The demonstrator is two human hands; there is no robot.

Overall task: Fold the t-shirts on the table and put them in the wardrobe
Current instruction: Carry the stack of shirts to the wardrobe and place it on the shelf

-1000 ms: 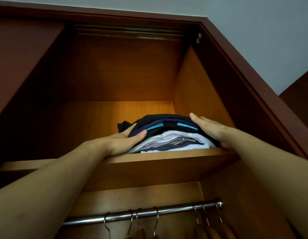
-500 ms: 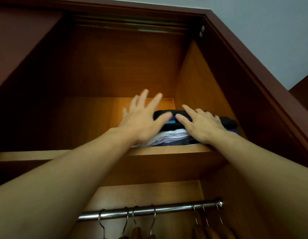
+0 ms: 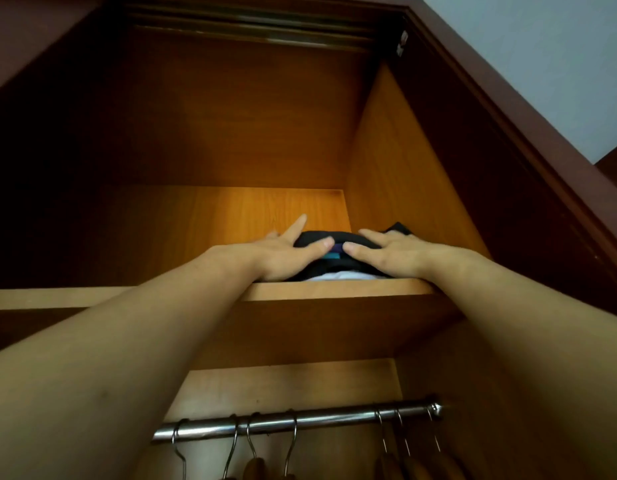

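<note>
A stack of folded t-shirts [image 3: 338,263], black on top with a teal and purple stripe and white below, lies on the wardrobe's upper shelf [image 3: 334,292], close to the right inner wall. My left hand [image 3: 286,251] presses flat on the stack's left side with fingers straight. On the stack's right side my right hand [image 3: 386,252] presses flat as well. The two thumbs nearly meet over the middle. Most of the stack is hidden behind the hands and the shelf's front edge.
The wardrobe's right side panel [image 3: 397,174] stands right beside the stack; the shelf runs on to the left into shadow. Below the shelf a metal rail [image 3: 300,422] carries several wooden hangers [image 3: 255,465]. The dark door frame [image 3: 508,133] slants at the right.
The stack has slid deeper onto the shelf and toward the right wall. Both hands have come from its sides onto its top and now press it down.
</note>
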